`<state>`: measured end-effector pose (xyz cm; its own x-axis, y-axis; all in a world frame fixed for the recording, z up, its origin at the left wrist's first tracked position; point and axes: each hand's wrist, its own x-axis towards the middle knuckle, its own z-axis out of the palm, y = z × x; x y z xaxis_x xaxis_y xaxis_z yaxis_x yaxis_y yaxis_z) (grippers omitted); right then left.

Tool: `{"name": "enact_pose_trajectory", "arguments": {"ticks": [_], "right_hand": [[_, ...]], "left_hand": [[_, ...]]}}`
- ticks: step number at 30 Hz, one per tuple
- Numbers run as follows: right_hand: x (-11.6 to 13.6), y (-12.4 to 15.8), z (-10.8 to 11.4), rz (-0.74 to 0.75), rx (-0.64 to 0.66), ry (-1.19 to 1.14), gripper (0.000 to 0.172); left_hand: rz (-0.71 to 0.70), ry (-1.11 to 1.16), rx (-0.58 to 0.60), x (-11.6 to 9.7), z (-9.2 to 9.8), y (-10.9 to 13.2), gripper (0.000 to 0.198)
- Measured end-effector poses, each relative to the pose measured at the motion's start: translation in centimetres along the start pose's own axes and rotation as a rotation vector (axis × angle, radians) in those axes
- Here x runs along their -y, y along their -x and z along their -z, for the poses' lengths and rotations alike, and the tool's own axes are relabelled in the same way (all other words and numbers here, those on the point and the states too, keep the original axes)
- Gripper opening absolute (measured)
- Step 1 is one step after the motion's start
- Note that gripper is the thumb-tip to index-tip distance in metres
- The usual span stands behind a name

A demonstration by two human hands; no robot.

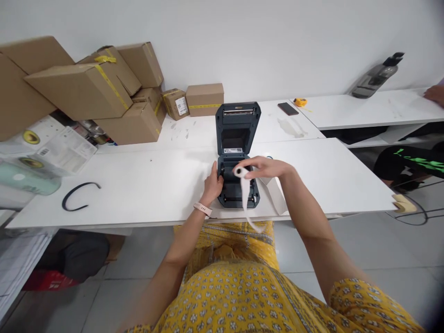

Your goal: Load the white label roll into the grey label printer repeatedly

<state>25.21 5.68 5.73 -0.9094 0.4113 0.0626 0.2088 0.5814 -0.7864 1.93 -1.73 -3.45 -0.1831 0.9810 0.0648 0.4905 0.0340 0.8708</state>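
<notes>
A plain white wall (243, 46) rose behind the white counter (166, 185), with brown cardboard boxes (133, 124) piled to my left. Before me the dark blue-grey plastic printer (233, 188) stood with its lid raised. My right grip (267, 167) was pinched on a small white roll with a dark hollow core (243, 173), above the printer's open base, its loose white strip (245, 199) hanging past the counter's front edge. My left grip (212, 187) was at the base's left side; whether it clasped that wall or merely rested there, I could not tell.

I judged the step to be bringing the roll to the open base; the next move seemed to call for lining up the core and keeping the strip free. My fingers hid part of the roll, and the strip's end was blurred. My right forearm partly covered a white angular box-like piece (275, 194); at the far right, what looked like another person's hand (435, 95) was cut off.
</notes>
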Motion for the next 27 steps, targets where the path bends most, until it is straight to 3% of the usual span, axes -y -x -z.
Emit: {"name": "enact_pose_trajectory", "arguments": {"ticks": [3,5,8,11,13,16,21,24,27], "right_hand": [[-1.2,6.8,0.4,0.209,-0.361,-0.222,0.045],[-2.4,11.9,-0.2,0.262,-0.585,-0.272,0.042],[-3.9,18.5,-1.5,-0.013,-0.726,-0.258,0.042],[-4.7,21.7,-2.5,-0.425,-0.630,-0.210,0.041],[-5.5,21.8,-2.9,-0.581,-0.571,-0.195,0.044],[-7.0,20.0,-3.0,-0.646,-0.584,-0.203,0.052],[-9.1,16.3,-2.8,-0.602,-0.607,-0.206,0.057],[-9.7,15.9,-2.3,-0.569,-0.571,-0.267,0.061],[-9.8,16.3,-1.2,-0.510,-0.640,-0.357,0.072]], "left_hand": [[-0.011,-0.036,0.010,-0.1,0.0,0.3,0.073],[-0.005,-0.062,0.023,-0.3,0.1,0.5,0.070],[0.001,-0.109,0.044,-0.6,0.2,0.6,0.065],[-0.002,-0.180,0.045,-0.8,0.2,0.5,0.063],[-0.003,-0.207,0.040,-0.9,0.1,0.5,0.061],[-0.008,-0.198,0.044,-0.7,0.0,0.4,0.061],[-0.015,-0.169,0.046,-0.4,0.0,0.4,0.061],[-0.022,-0.177,0.044,-0.3,0.1,0.4,0.059],[-0.033,-0.175,0.038,-0.3,0.1,0.4,0.058]]}}
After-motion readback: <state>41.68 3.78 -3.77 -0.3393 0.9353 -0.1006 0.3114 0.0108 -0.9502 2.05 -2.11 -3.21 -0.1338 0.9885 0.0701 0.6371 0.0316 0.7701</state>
